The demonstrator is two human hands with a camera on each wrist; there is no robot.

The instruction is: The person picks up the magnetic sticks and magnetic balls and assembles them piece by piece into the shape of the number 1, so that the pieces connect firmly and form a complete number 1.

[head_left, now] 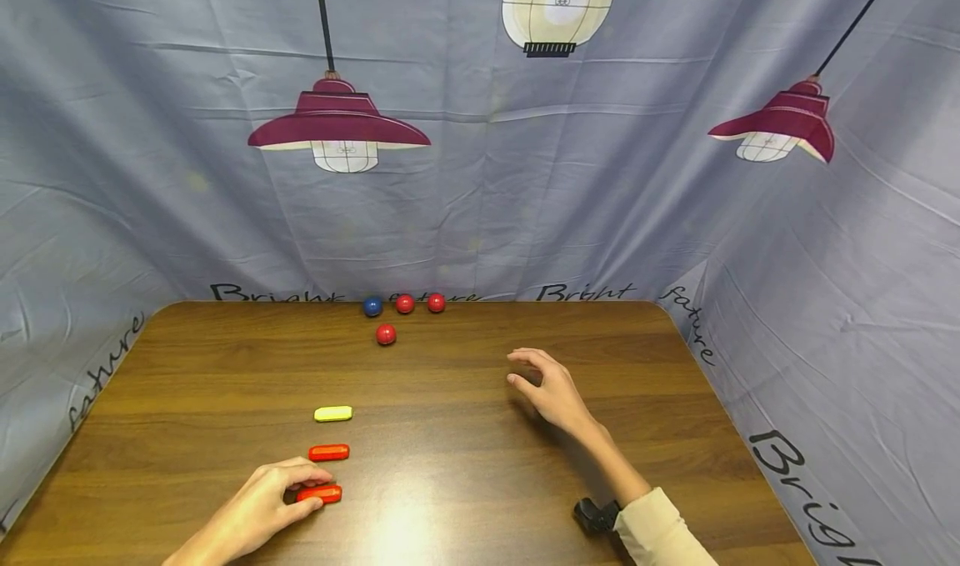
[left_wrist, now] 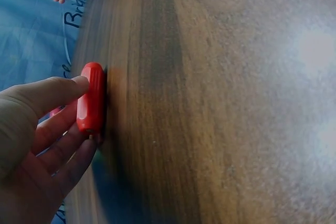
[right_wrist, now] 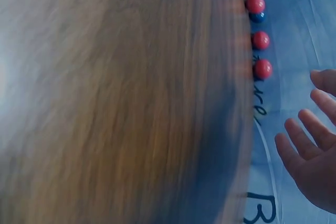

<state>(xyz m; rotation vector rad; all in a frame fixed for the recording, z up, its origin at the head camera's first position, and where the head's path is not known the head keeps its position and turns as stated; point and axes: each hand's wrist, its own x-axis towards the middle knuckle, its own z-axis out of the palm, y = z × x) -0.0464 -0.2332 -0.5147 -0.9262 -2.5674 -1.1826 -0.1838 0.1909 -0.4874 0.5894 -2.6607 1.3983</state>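
My left hand (head_left: 258, 506) is low at the left of the table, its thumb and fingers pinching a short red bar (head_left: 327, 493) with faceted sides. In the left wrist view the thumb lies on one side of that bar (left_wrist: 92, 98), with the other fingers at its far side. Just beyond it lies a second red bar (head_left: 328, 452), and past that a yellow bar (head_left: 333, 413) of similar shape. Over the right half of the table, my right hand (head_left: 553, 391) is held with loosely bent, spread fingers and nothing in them; the right wrist view shows its fingers (right_wrist: 307, 135) apart.
Along the back edge of the wooden table (head_left: 480, 433) stand a blue ball (head_left: 372, 306) and two red balls (head_left: 405, 303). Another red ball (head_left: 386, 334) sits slightly nearer. A printed grey-blue curtain (head_left: 465, 207) surrounds the table's back and sides.
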